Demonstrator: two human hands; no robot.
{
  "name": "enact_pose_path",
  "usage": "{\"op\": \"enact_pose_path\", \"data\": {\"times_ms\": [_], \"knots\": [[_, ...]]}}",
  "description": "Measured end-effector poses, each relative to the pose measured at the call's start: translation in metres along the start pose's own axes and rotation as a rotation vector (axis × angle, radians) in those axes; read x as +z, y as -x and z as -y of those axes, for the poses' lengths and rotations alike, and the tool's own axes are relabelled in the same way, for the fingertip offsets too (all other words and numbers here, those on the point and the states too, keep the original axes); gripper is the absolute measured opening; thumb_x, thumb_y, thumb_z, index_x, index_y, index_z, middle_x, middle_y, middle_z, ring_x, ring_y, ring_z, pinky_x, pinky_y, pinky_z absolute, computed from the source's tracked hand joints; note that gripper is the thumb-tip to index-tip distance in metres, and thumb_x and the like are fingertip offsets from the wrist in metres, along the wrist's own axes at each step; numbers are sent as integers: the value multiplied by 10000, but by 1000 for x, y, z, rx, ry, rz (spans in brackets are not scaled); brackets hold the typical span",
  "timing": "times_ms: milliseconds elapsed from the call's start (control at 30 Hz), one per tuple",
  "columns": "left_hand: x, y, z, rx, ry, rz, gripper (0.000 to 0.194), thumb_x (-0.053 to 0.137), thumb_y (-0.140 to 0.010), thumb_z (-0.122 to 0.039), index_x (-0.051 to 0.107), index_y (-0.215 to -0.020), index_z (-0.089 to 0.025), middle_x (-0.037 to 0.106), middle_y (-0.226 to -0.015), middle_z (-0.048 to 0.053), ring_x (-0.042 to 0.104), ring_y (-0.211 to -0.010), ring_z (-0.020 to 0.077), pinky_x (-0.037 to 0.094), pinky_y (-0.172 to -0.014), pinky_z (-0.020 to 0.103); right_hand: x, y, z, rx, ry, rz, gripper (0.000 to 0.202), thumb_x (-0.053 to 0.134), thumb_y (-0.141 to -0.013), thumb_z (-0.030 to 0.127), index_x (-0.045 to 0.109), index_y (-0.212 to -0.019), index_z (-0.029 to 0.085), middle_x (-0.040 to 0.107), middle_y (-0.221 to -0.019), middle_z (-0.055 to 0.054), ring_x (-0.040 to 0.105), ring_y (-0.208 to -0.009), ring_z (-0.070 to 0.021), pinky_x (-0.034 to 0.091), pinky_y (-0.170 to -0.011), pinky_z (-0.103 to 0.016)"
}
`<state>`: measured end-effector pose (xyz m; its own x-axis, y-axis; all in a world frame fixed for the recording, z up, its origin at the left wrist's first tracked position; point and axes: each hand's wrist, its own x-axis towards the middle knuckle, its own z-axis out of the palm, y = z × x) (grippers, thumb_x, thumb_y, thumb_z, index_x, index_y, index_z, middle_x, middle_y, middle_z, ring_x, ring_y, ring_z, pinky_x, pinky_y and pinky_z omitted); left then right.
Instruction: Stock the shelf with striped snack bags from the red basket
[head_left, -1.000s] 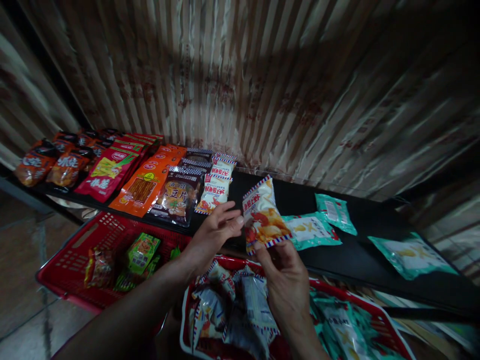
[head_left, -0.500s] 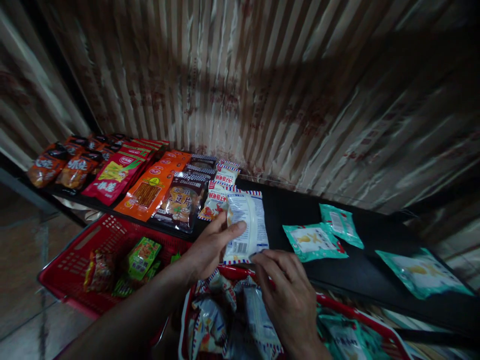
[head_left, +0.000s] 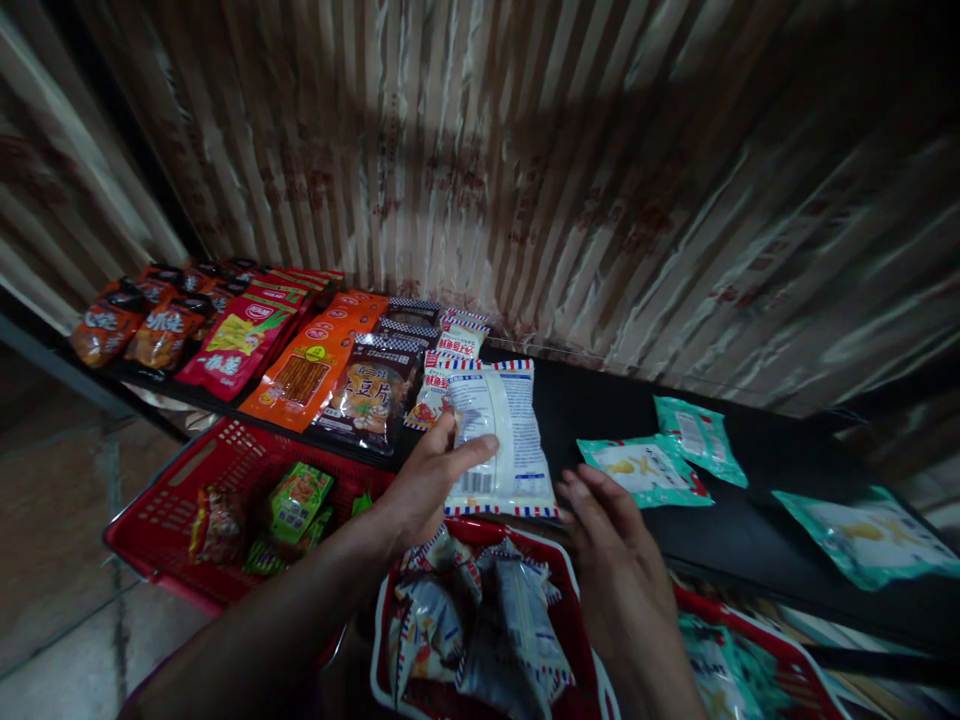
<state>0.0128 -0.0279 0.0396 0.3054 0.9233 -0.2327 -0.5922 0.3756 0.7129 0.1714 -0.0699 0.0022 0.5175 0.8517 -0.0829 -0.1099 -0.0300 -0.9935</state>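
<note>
My left hand (head_left: 429, 478) grips a white snack bag (head_left: 517, 430) with red-and-blue striped ends, thumb across its printed back, which faces me. The bag is above the shelf's front edge and partly covers a matching bag (head_left: 429, 395) on the shelf. My right hand (head_left: 630, 560) is beside the bag's lower right corner, fingers stretched out and apart; whether a fingertip touches the corner I cannot tell. Below both hands, a red basket with a white rim (head_left: 574, 575) holds several more striped bags (head_left: 517, 610).
On the black shelf (head_left: 555, 400), brown potato-slice packs (head_left: 367, 390), orange packs (head_left: 307, 365), pink packs (head_left: 240, 345) and dark-orange packs (head_left: 161, 335) lie leftward. Teal packs (head_left: 645, 470) lie rightward. A red basket (head_left: 165, 500) stands left, another (head_left: 780, 640) right. A corrugated sheet (head_left: 465, 200) backs the shelf.
My right hand has moved from the bag's lower edge to its right corner, fingers straighter. The bag stays in my left hand, and the view has shifted slightly.
</note>
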Motion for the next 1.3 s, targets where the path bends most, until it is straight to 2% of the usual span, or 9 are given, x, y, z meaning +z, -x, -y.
{"op": "enact_pose_path", "data": {"times_ms": [100, 233, 333, 433, 567, 833, 1000, 1167, 1300], "knots": [[0, -2, 5, 62, 0, 3, 465, 728, -685, -251, 535, -1101, -174, 674, -1021, 78, 646, -923, 230, 473, -857, 379, 10, 6, -2, 256, -207, 64, 290, 752, -655, 445, 664, -867, 269, 705, -943, 15, 645, -848, -153, 526, -680, -252], [1, -3, 10, 87, -20, 12, 473, 735, -682, -258, 516, -1091, -167, 667, -1039, 74, 633, -959, 224, 461, -878, 363, 22, 23, -1, 440, -354, 167, 278, 860, -521, 354, 668, -675, 225, 700, -715, 35, 648, -683, -129, 553, -628, -246], [2, -2, 13, 88, -39, 66, 471, 737, -685, -258, 510, -1086, -160, 667, -1039, 78, 639, -942, 223, 461, -876, 364, 28, 32, 0, 516, -400, 157, 297, 893, -455, 280, 668, -633, 202, 702, -690, 38, 643, -643, -115, 563, -604, -237], [1, -1, 13, 111, -48, 108, 449, 711, -724, -257, 510, -1116, -168, 658, -1079, 78, 632, -966, 214, 450, -901, 357, 30, 35, 0, 532, -417, 142, 301, 899, -436, 253, 679, -633, 193, 703, -674, 37, 646, -615, -99, 558, -582, -194], [-3, -4, 9, 181, -51, 75, 381, 642, -796, -337, 536, -1133, -193, 654, -1110, 66, 613, -1005, 209, 446, -907, 346, 30, 34, -6, 523, -426, 96, 290, 901, -421, 222, 666, -586, 186, 686, -609, 40, 636, -553, -78, 532, -546, -135], [-9, -9, 1, 200, -172, -172, 299, 575, -817, -461, 645, -939, -197, 680, -1021, 56, 608, -967, 210, 461, -810, 275, 29, 37, -15, 461, -305, 158, 278, 893, -437, 298, 675, -560, 176, 635, -527, 28, 551, -485, -80, 456, -492, -171], [-10, -9, 1, 188, -206, -192, 368, 551, -801, -529, 655, -909, -192, 697, -857, 39, 625, -831, 205, 469, -714, 274, 25, 38, -24, 438, -239, 240, 250, 864, -514, 345, 695, -572, 170, 611, -516, 19, 525, -526, -92, 425, -550, -199], [-12, -9, -7, 248, -358, -264, 384, 599, -754, -550, 683, -791, -177, 682, -767, 34, 594, -764, 186, 440, -706, 262, 20, 38, -25, 428, -197, 268, 241, 839, -566, 366, 689, -554, 178, 592, -504, 25, 499, -520, -86, 394, -556, -203], [-15, -9, -12, 242, -360, -233, 379, 610, -740, -553, 686, -761, -182, 671, -740, 34, 586, -750, 186, 435, -701, 269, 20, 39, -24, 421, -190, 279, 245, 842, -559, 361, 685, -550, 174, 575, -490, 30, 500, -521, -87, 388, -561, -207]]}}
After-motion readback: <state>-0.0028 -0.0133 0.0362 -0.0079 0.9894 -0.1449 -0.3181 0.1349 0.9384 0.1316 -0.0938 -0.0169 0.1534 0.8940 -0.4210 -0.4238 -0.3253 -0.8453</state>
